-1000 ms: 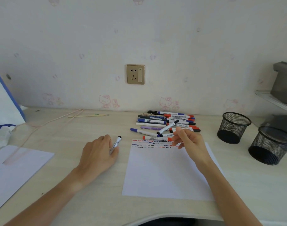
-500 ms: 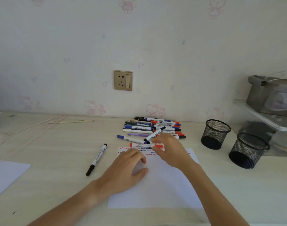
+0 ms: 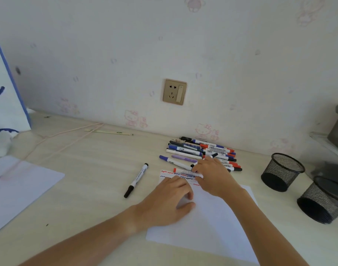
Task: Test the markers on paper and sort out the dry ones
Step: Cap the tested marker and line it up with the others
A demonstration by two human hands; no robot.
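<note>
Left hand: the left hand [image 3: 169,201] lies palm-down on the test paper [image 3: 208,223], fingers loosely spread, gripping nothing.
Right hand: the right hand [image 3: 212,175] has a black-capped marker [image 3: 213,156] pinched in curled fingers at the sheet's 12 o'clock edge, beside the squiggles [image 3: 176,174].
Marker pile: the marker pile [image 3: 200,150] lies at 12 o'clock from the paper.
Set-aside marker: a black marker [image 3: 137,180] lies alone at 9 o'clock.
Mesh cups: two mesh pen cups [image 3: 282,171] stand at 3 o'clock.
</note>
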